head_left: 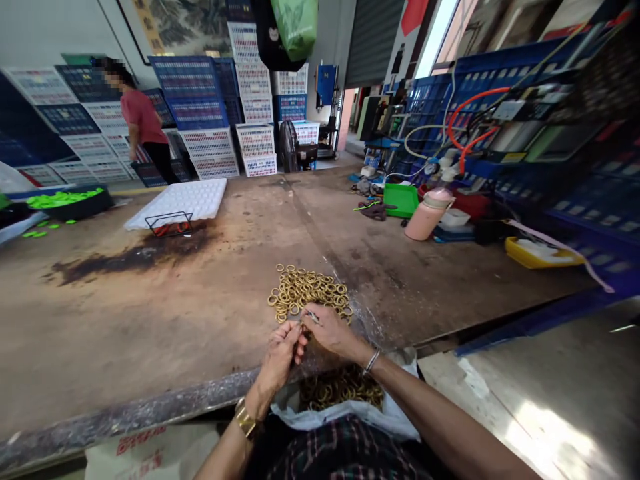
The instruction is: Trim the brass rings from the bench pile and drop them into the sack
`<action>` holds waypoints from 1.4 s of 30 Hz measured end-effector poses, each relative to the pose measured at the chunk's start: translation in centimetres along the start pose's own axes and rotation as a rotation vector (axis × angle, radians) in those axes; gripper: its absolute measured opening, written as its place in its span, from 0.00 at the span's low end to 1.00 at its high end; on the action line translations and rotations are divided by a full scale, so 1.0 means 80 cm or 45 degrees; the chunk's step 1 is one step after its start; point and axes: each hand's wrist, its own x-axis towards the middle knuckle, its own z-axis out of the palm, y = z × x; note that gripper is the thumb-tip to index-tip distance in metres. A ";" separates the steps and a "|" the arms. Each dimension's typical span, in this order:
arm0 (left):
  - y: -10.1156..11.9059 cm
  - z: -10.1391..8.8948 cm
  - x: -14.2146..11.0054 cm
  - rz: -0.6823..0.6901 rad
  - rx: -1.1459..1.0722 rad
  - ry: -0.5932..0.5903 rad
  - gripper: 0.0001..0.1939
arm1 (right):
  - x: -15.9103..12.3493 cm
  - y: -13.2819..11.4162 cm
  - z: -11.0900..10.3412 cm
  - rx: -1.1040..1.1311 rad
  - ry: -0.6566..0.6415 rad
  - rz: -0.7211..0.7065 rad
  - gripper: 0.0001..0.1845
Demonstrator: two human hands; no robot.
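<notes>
A loose pile of brass-coloured rings [310,288] lies on the worn brown table [240,313], just beyond my hands. My left hand [286,345] is closed in a pinch at the table's near edge; what sits between its fingertips is too small to make out. Against those fingertips works my right hand [327,330], wrapped round a small slim metal tool [313,317], whose far end is hidden. Below the table edge, an open white sack [400,400] in front of my lap holds many more rings [343,389].
A white moulded tray [185,199] and a black tub of bright green pieces [75,202] stand at the left. To the right are a pink bottle [429,215], a green tray [401,199] and a yellow dish [543,253]. A person [145,120] walks by stacked crates [190,83].
</notes>
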 end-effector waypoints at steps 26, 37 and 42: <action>-0.008 0.005 0.001 0.111 0.021 0.033 0.15 | -0.014 -0.005 0.006 -0.806 -0.268 0.095 0.11; -0.012 0.005 0.001 0.149 0.078 0.048 0.14 | -0.015 -0.014 0.010 -0.862 -0.215 0.170 0.12; -0.010 0.007 -0.002 0.156 0.125 0.056 0.15 | -0.015 -0.013 0.012 -0.858 -0.203 0.193 0.11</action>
